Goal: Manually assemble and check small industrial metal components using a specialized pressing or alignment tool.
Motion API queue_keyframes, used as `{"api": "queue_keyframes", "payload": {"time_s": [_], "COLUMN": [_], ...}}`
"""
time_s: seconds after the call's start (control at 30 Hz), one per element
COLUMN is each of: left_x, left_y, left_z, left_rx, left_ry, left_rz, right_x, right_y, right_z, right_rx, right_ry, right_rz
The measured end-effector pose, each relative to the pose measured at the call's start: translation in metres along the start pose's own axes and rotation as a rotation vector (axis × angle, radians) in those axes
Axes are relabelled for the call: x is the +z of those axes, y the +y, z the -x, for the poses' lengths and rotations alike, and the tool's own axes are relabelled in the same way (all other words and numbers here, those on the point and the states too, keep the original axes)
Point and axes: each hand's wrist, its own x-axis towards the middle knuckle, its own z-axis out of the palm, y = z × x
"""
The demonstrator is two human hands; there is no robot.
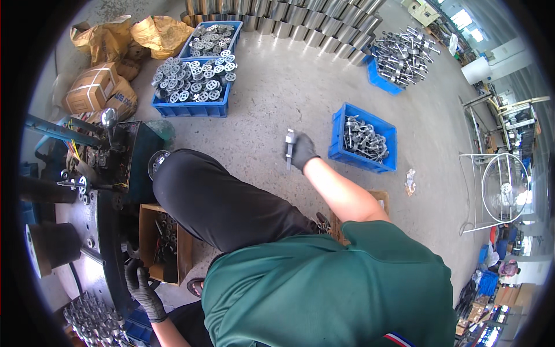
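My right hand (303,151), in a dark glove, is stretched out over the floor to the left of a blue crate (335,136). Its fingers are closed on a shiny metal shaft part (289,139), with a wider piece near its upper end. Inside that crate lie several similar metal parts (364,139). My left hand (143,291), gloved too, is low at the left beside the metal machine bench (104,254). Its fingers are apart and slightly bent, and I see nothing held in them. On the machine, a shaft with a disc (82,185) sticks out sideways.
Two blue crates of round metal discs (193,81) stand at the far left, by brown sacks (162,36) and a carton (91,88). Metal cylinders (324,32) line the back. Another crate (384,81) overflows with shafts. A cardboard box (182,254) sits below my leg.
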Motion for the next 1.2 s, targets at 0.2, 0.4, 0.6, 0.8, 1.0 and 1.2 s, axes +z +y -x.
{"api": "queue_keyframes", "payload": {"time_s": [0.2, 0.4, 0.6, 0.8, 1.0, 1.2], "left_x": [-0.01, 0.012, -0.022, -0.047, -0.057, -0.07], "left_y": [-0.017, -0.033, -0.008, 0.031, 0.016, 0.038], "left_z": [0.006, -0.005, 0.015, 0.017, 0.022, 0.042], "left_rx": [0.018, -0.012, -0.003, 0.038, -0.021, -0.013], "left_ry": [0.013, -0.083, 0.016, 0.198, 0.644, 0.775], "left_rz": [-0.03, -0.008, -0.112, 0.085, 0.494, 0.968], "right_x": [-0.145, -0.248, -0.142, 0.011, 0.211, 0.388], "right_y": [-0.139, -0.261, -0.133, 0.015, 0.006, 0.035], "right_z": [0.0, 0.021, -0.031, -0.055, -0.008, 0.098], "right_rx": [-0.306, -0.803, -0.666, -0.53, -0.615, -0.861], "right_ry": [0.401, 1.168, 0.987, 0.057, -0.658, -1.319], "right_rz": [-0.129, 0.019, 1.737, 0.787, 1.237, 1.947]}}
